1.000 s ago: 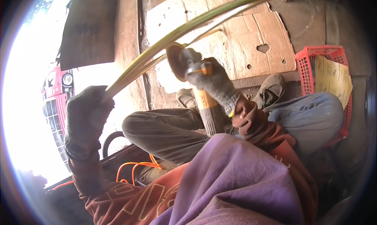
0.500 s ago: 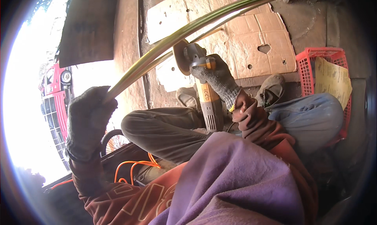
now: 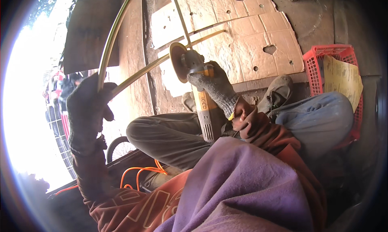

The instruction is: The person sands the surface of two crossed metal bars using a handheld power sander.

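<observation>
My left hand (image 3: 88, 112), in a dark grey work glove, is closed around a long, bent, brass-coloured metal bar (image 3: 114, 36). From that grip one length curves up past the top edge, and another length (image 3: 141, 71) slants right across the cardboard. A third thin length (image 3: 179, 16) comes down from the top edge to meet it. My right hand (image 3: 214, 79), also gloved, grips a yellow and grey angle grinder (image 3: 207, 116) near its head. The grinder's round disc (image 3: 177, 62) stands in front of the slanting length; whether they touch I cannot tell.
Flattened cardboard (image 3: 242, 42) lies on the floor ahead. A red plastic crate (image 3: 313, 70) with a yellowish paper sheet (image 3: 342, 82) stands at right. An orange cable (image 3: 139, 169) loops by my left leg. A dark panel (image 3: 92, 33) stands at far left, near a bicycle wheel (image 3: 120, 149).
The bar has swung in my left hand: its upper length now points steeply up, and its lengths are spread apart. My right hand and the grinder have shifted slightly left and down.
</observation>
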Tool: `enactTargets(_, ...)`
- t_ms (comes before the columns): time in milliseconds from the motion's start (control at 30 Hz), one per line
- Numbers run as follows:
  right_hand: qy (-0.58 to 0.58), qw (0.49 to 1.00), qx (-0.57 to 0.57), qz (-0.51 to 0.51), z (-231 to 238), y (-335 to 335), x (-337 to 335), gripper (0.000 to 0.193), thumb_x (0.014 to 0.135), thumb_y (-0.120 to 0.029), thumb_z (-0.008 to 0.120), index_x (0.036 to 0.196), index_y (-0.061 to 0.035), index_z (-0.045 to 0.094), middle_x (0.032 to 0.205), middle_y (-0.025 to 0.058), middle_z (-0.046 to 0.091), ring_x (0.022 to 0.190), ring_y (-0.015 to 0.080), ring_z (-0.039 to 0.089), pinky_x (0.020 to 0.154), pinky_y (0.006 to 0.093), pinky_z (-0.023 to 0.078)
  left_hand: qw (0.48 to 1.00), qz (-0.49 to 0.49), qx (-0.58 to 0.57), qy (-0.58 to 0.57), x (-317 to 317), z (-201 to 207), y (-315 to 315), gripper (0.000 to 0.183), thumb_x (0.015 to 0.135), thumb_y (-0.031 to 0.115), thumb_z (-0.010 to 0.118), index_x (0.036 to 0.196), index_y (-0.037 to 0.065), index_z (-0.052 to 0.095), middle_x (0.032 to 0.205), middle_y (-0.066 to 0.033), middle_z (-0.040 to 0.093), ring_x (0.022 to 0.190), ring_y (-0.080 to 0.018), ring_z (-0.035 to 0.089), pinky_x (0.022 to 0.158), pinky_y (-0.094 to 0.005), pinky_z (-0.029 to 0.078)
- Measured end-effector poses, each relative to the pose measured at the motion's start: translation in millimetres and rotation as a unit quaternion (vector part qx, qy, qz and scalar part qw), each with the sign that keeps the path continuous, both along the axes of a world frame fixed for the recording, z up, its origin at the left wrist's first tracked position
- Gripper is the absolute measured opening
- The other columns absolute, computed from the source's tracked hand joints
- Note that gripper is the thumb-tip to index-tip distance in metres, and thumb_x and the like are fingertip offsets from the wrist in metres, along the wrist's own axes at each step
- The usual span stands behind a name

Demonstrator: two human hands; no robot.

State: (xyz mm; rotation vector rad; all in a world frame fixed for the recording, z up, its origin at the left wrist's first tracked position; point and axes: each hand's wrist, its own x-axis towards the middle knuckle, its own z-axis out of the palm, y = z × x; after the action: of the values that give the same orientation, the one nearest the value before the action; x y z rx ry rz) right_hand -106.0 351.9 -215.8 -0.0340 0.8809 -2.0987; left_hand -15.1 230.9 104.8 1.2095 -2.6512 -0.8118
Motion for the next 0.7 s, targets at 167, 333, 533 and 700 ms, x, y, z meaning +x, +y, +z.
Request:
enactTargets(167,-0.011,0.998,0.054,0.024,8.8,-0.2,-7.5,0.037,0.083,-0.015,0.086,0.109,-0.0031,0.063,0.087,0.005,0.069,0.072,0.0131,0.067,0.065,0.0273,0.056,1.0,0.005,-0.014,-0.01,6.5,-2.3,-3.6,0.051,0.091,0.008,0.07,0.138,-0.006,0.057,0.084,-0.0102,0.073,0.046,-0.0104,0.059,0.038,-0.0222,0.043)
enactTargets(333,-0.15,0.987,-0.06,0.014,7.1,-9.2,-0.1,0.036,0.083,-0.012,0.085,0.111,-0.003,0.063,0.089,0.0061,0.07,0.074,0.0144,0.068,0.066,0.0275,0.056,0.998,-0.055,0.0,0.039,6.5,-3.8,-13.5,0.051,0.093,0.014,0.064,0.139,-0.005,0.057,0.092,-0.0151,0.073,0.052,-0.0113,0.061,0.046,-0.023,0.046)
enactTargets(533,-0.021,0.995,0.066,0.071,2.8,-9.3,20.6,0.036,0.085,-0.014,0.085,0.112,-0.0022,0.065,0.094,0.0072,0.071,0.075,0.0131,0.068,0.063,0.0268,0.056,0.965,-0.237,-0.05,0.104,4.9,-8.2,-10.1,0.037,0.097,0.026,0.052,0.105,-0.004,0.073,0.112,-0.0202,0.07,0.066,-0.0129,0.061,0.064,-0.0276,0.05)
enactTargets(700,0.068,0.997,0.004,-0.046,-7.5,-17.0,41.0,0.038,0.086,-0.015,0.083,0.115,-0.004,0.06,0.101,0.0072,0.071,0.082,0.0159,0.069,0.067,0.0287,0.057,0.974,-0.126,-0.013,0.188,0.7,-21.3,-18.4,0.029,0.1,0.015,0.057,0.114,-0.007,0.069,0.083,-0.016,0.073,0.056,-0.0153,0.066,0.043,-0.0239,0.046)
